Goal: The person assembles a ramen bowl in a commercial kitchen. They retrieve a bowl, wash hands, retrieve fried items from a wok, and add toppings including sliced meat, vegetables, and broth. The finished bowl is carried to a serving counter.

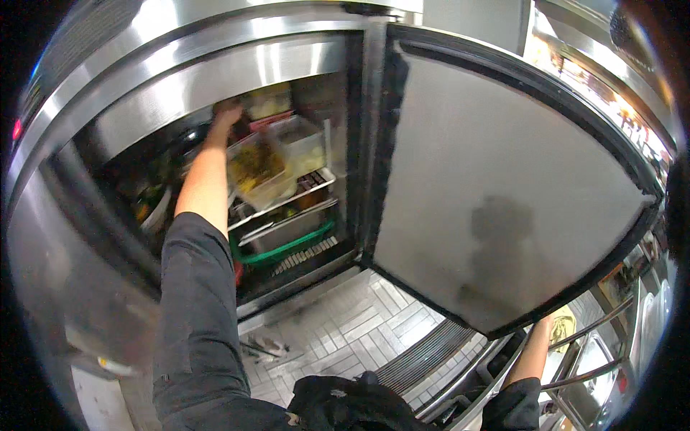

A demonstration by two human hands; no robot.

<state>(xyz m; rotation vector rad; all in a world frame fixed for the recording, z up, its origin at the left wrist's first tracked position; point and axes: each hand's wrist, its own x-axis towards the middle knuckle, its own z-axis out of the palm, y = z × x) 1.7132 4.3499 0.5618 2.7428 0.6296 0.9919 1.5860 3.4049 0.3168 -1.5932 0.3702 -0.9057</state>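
My left hand reaches deep into an open stainless steel fridge, up at the top shelf. It is beside stacked clear food containers; the blur hides whether it grips one. Just below my forearm, a clear tub of yellow-green food sits tilted on a wire shelf. My right forearm rises at the lower right to the bottom edge of the open fridge door. The door hides that hand.
Lower shelves hold a metal pan and a green crate. The open door swings far to the right. Below is a grey tiled floor with a floor grate. Metal racks and rails stand at the right.
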